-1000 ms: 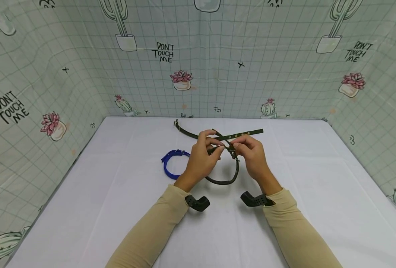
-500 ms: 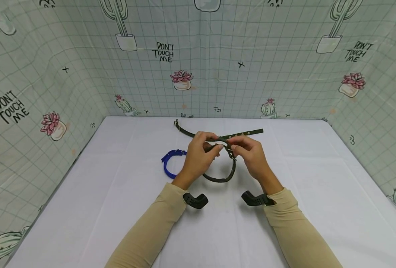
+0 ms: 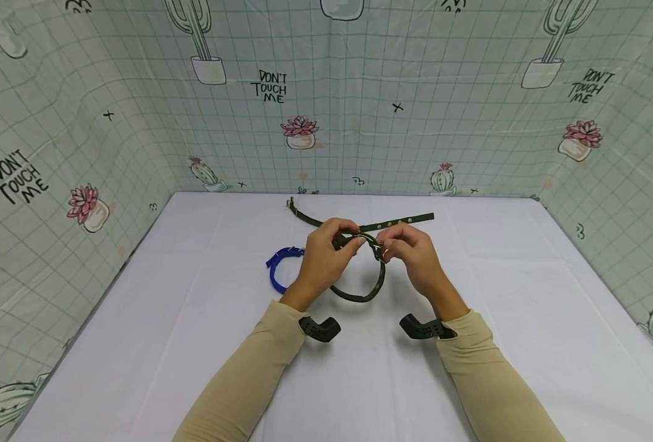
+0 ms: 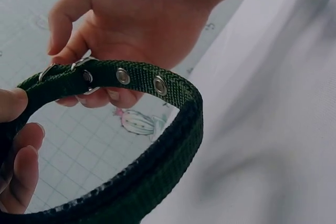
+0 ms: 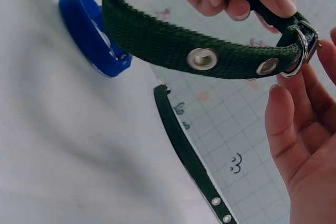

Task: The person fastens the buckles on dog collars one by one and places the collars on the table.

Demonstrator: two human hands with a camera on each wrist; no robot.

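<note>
A dark green webbing pet collar, closed into a loop, is held up over the table between both hands. My left hand pinches its strap between thumb and fingers, left of the hardware. At the metal buckle and D-ring are the fingers of my right hand. Metal eyelets line the strap, one being this eyelet. In the left wrist view, right fingertips show below the strap near the buckle. Part of the loop is hidden behind my left hand in the head view.
A blue collar, fastened in a ring, lies left of my left hand, which partly covers it. Behind the hands a second green collar lies stretched out near the far edge. A white cloth covers the table; patterned curtains surround it.
The loop and my left hand have shifted slightly left. The strap end that stuck up near the buckle now lies along the loop. My right hand stays at the buckle.
</note>
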